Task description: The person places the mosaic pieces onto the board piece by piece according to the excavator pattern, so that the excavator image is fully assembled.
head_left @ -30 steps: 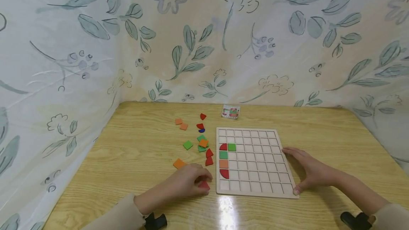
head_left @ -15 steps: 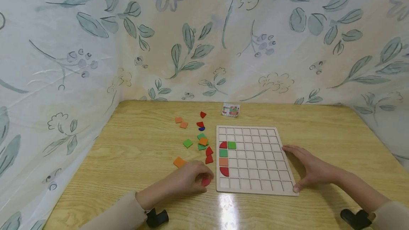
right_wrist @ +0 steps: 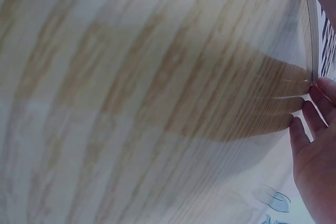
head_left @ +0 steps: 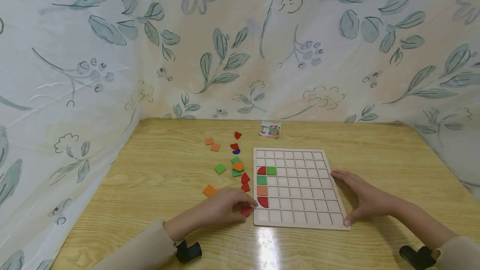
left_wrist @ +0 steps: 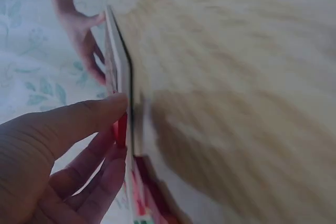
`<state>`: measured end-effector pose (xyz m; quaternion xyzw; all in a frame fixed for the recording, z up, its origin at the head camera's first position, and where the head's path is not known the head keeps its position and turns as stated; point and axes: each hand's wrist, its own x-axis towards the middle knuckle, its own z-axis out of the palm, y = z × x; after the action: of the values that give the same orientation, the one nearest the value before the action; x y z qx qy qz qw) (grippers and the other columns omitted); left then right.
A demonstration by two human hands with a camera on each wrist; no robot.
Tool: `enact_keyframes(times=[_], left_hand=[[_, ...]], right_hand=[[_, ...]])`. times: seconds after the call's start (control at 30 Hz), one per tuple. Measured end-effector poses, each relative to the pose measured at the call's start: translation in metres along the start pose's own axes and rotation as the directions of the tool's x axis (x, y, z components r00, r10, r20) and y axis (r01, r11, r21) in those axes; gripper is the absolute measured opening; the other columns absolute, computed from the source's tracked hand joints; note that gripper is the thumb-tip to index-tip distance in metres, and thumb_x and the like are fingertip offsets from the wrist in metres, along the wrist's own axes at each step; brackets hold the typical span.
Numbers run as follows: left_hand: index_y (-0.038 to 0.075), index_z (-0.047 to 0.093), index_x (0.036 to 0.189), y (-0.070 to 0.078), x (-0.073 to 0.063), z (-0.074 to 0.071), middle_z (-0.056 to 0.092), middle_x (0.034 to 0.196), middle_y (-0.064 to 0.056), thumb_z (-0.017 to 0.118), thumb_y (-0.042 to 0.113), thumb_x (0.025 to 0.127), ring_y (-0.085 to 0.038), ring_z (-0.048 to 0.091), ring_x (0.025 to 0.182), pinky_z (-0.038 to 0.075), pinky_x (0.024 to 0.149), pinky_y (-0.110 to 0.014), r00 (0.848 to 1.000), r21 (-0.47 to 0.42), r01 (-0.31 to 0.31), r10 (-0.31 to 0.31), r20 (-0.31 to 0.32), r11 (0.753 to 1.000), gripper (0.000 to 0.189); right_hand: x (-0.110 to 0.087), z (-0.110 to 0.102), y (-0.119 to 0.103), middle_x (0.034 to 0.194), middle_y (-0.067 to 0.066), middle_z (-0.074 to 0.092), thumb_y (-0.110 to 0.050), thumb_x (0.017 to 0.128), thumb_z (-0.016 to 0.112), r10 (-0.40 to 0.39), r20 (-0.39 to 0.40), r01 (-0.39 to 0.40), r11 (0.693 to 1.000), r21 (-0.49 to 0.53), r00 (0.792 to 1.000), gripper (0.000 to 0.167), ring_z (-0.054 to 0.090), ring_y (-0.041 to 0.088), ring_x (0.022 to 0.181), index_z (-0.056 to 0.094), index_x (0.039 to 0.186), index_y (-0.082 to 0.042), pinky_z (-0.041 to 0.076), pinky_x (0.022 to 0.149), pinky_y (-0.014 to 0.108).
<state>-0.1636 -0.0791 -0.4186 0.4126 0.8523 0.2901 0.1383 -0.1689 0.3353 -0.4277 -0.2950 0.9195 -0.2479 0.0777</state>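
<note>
In the head view my left hand point(head_left: 224, 206) pinches a red quarter-circle tile point(head_left: 245, 211) at the left edge of the wooden grid board point(head_left: 296, 197). The left wrist view has the red tile point(left_wrist: 121, 130) on edge between thumb and fingers. Down the board's left column lie a red quarter-circle, a dark green square point(head_left: 261, 180), a salmon square point(head_left: 262, 191) and another red quarter-circle point(head_left: 263, 202). A bright green square point(head_left: 271, 171) sits right of the top one. My right hand point(head_left: 369, 197) touches the board's right edge, its thumb at the near corner, fingers spread.
Left of the board lie several loose tiles: red quarter-circles point(head_left: 245, 178), a blue piece point(head_left: 236, 151), a green square point(head_left: 220, 168) and an orange square point(head_left: 210, 191). A small pattern card point(head_left: 270, 129) lies behind the board. Floral fabric point(head_left: 225, 53) rises behind the table.
My left hand has moved right and slightly forward with the red tile, from the table beside the board to its left edge. The right hand has stayed at the right edge.
</note>
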Motion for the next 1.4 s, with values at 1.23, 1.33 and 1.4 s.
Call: enact_keyframes(times=[1.23, 1.33, 1.4], left_hand=[[0.021, 0.069, 0.106, 0.016, 0.068, 0.018, 0.063, 0.087, 0.013, 0.070, 0.022, 0.082, -0.002, 0.048, 0.073, 0.038, 0.065, -0.012, 1.000, 0.072, 0.011, -0.010, -0.014, 0.997, 0.024], [0.021, 0.069, 0.107, 0.013, 0.067, 0.018, 0.064, 0.090, 0.014, 0.069, 0.025, 0.083, 0.000, 0.050, 0.076, 0.039, 0.067, -0.012, 1.000, 0.049, 0.008, -0.007, -0.026, 0.999, 0.025], [0.021, 0.068, 0.108, 0.011, 0.065, 0.018, 0.064, 0.094, 0.015, 0.068, 0.028, 0.084, 0.002, 0.051, 0.078, 0.039, 0.069, -0.012, 0.999, 0.015, 0.015, -0.014, -0.040, 1.000, 0.025]], right_hand=[[0.002, 0.003, 0.005, 0.138, 0.027, 0.030, -0.057, 0.048, 0.080, -0.005, -0.003, 0.006, 1.000, 0.029, 1.000, 0.121, 0.025, 0.046, 0.122, 0.026, 0.139, 0.002, 0.004, 0.092, -0.004], [0.001, 0.003, 0.004, 0.138, 0.027, 0.031, -0.056, 0.048, 0.080, -0.013, -0.014, 0.013, 1.000, 0.029, 1.000, 0.120, 0.026, 0.044, 0.122, 0.027, 0.139, 0.001, 0.004, 0.092, -0.003], [0.000, 0.004, 0.004, 0.138, 0.027, 0.031, -0.056, 0.048, 0.080, -0.022, -0.024, 0.022, 0.999, 0.032, 0.999, 0.120, 0.026, 0.043, 0.121, 0.028, 0.139, 0.001, 0.004, 0.092, -0.003]])
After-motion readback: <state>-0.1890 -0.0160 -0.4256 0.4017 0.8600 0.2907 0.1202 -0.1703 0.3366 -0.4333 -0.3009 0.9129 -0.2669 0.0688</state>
